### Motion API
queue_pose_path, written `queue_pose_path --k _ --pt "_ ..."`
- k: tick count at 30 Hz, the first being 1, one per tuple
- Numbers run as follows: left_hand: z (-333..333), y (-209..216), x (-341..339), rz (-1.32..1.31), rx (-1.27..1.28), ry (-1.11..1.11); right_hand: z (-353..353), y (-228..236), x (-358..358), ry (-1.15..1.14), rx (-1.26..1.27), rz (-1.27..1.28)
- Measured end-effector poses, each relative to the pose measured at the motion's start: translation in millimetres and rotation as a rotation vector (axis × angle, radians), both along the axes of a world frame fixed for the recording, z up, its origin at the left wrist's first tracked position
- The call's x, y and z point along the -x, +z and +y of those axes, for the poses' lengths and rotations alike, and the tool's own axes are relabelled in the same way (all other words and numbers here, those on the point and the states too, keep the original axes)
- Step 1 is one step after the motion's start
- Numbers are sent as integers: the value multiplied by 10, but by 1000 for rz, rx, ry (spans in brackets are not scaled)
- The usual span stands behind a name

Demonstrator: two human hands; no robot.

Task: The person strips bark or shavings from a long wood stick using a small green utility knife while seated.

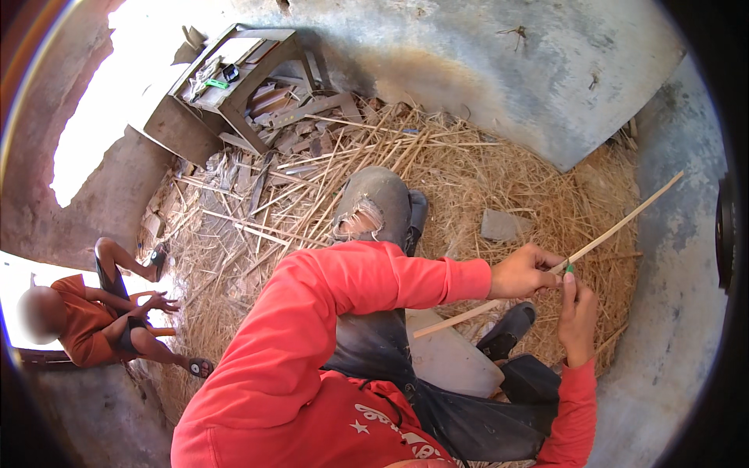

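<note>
A long, pale bamboo strip [628, 218] runs at a slant across my lap, its far end up by the wall on the right. My left hand [523, 271] is closed around it near the middle. Close against it, my right hand [577, 316] pinches a small green-ended tool [569, 269] at the strip. Fingers hide most of this tool, so its kind is unclear. The strip's lower end [449, 321] shows beneath my left wrist, above a pale slab [445, 366] between my legs.
Shavings and loose strips [312, 195] litter the floor. A wooden table [269, 58] bearing a green object [217, 83] stands at the back left. Left sits another person [86, 312]. A grey stone block [505, 225] lies ahead; a wall [679, 327] curves along the right.
</note>
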State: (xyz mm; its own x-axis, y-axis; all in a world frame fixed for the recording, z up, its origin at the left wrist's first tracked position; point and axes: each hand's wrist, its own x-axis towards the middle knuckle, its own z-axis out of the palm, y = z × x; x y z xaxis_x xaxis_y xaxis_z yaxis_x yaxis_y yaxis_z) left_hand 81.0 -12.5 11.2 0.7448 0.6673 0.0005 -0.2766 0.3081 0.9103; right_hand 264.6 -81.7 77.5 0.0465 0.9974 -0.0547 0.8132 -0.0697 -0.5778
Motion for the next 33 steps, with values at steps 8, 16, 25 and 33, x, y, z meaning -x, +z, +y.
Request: queue_pose_path --k 8,16,25,33 --pt "43 -63 106 88 -72 59 24 -164 26 -63 -46 -96" --pt "-109 247 428 275 -124 -185 473 -83 -1626 -537 -257 -95" --pt "62 304 285 89 -11 -92 72 355 -1011 -289 -438 86" --pt "124 336 96 68 -14 -64 -81 225 -151 2 -88 48"
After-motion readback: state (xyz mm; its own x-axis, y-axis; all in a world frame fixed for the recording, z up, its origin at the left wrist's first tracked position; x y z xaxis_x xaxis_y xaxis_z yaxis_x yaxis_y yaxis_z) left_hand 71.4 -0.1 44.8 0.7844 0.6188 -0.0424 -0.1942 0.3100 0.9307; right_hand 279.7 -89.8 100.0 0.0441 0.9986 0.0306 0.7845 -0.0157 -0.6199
